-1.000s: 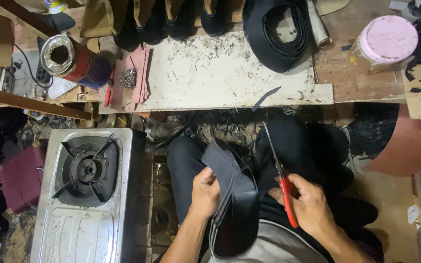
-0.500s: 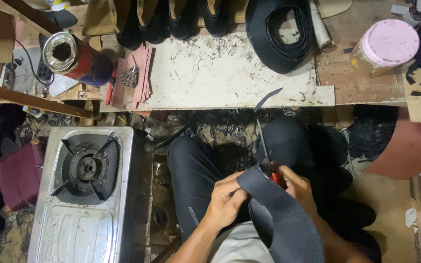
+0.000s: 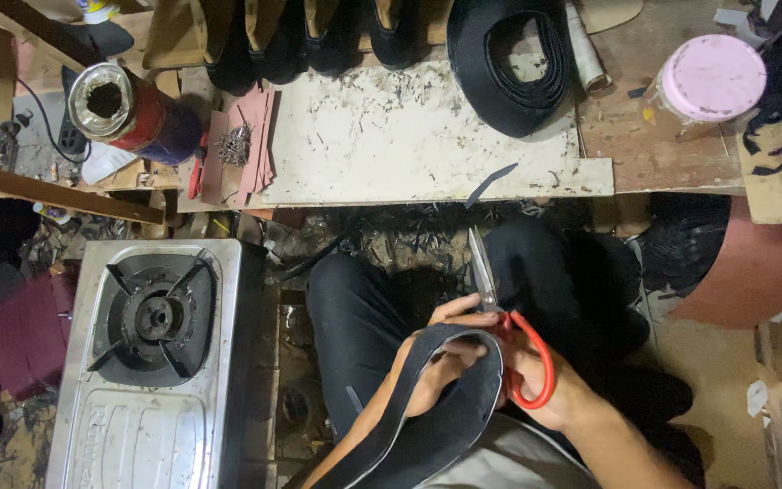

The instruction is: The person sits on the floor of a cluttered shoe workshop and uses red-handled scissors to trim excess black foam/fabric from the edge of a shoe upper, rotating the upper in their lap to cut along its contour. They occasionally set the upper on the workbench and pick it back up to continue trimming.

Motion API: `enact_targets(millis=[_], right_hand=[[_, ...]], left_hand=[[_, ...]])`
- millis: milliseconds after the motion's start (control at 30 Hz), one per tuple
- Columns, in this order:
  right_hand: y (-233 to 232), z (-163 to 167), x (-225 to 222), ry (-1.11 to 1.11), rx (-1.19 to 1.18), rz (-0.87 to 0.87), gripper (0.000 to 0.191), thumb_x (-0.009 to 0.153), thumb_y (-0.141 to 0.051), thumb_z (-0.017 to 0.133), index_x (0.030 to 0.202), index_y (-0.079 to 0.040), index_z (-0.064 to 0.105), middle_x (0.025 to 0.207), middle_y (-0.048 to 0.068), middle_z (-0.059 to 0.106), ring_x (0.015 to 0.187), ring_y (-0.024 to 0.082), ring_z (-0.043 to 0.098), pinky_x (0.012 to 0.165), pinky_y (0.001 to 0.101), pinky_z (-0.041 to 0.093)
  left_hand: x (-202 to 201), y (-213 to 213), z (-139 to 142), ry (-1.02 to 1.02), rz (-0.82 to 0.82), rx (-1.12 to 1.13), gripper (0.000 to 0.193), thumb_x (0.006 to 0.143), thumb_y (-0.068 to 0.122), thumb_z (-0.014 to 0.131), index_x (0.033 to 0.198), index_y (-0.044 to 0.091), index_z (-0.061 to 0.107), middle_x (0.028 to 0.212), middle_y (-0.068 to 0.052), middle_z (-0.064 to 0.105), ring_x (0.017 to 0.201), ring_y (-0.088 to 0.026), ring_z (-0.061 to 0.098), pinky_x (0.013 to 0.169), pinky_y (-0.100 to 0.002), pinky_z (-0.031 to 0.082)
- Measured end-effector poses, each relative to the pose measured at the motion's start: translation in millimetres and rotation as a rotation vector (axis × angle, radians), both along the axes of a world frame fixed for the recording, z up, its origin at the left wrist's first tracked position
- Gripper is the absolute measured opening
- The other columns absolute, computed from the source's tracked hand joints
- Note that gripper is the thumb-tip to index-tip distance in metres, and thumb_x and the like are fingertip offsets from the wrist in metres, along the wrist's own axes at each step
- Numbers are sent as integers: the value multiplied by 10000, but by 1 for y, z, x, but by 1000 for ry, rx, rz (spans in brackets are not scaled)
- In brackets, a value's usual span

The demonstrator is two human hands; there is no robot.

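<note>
Since half a second ago the black piece is curling tighter: its upper edge is now arching into a loop over the left hand, where before it was lying broad and flat across the lap. One pair of red-handled scissors and one black piece are being worked. The right hand is keeping its grip clamped through the red handles; the left hand's grip is pinching the piece's edge just beside the blades. The scissors' long axis is running nearly upright in view, blades together and pointing away from the grip toward the table, while the piece is trailing down-left from the grip
</note>
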State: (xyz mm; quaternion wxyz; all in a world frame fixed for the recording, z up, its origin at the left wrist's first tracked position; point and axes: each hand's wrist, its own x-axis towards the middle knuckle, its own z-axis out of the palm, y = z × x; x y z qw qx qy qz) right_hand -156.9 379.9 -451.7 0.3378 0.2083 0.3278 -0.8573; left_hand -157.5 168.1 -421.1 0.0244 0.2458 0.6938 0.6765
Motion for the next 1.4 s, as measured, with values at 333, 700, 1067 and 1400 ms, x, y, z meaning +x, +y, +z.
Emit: enact_targets(millis=[333, 700, 1067, 1400], right_hand=[[71, -4, 0, 685, 384, -256, 436, 715, -83, 743, 1138, 16, 701, 1150, 131, 704, 1108, 260, 651, 1009, 385, 476], [95, 4, 22, 1102, 598, -47, 369, 729, 36, 811, 1049, 35, 627, 957, 139, 697, 916, 239, 711, 833, 373, 569], [95, 30, 16, 1172, 951, 217, 344, 677, -96, 864, 962, -29, 684, 787, 46, 720, 605, 117, 681, 612, 275, 569], [136, 59, 47, 835, 1082, 82, 281, 664, -61, 849, 919, -48, 730, 807, 58, 743, 690, 136, 697, 711, 310, 580]], left_hand=[[-12, -33, -47, -801, 282, 493, 330, 972, 173, 648, 1255, 3, 658, 1344, -195, 649, 1192, -299, 638, 975, -427, 524], [-12, -33, -56, -817, 488, 475, 546, 1030, 361, 520, 1458, 22, 525, 1461, -166, 590, 1303, -251, 578, 1045, -378, 486], [-13, -36, -30, -842, 410, 719, 473, 905, -56, 600, 1366, 22, 528, 1011, -21, 668, 903, -127, 669, 838, -317, 571], [-22, -38, 7, -783, 343, 573, 466, 898, 53, 648, 1347, 5, 533, 1099, -157, 725, 842, -240, 712, 724, -337, 566]])
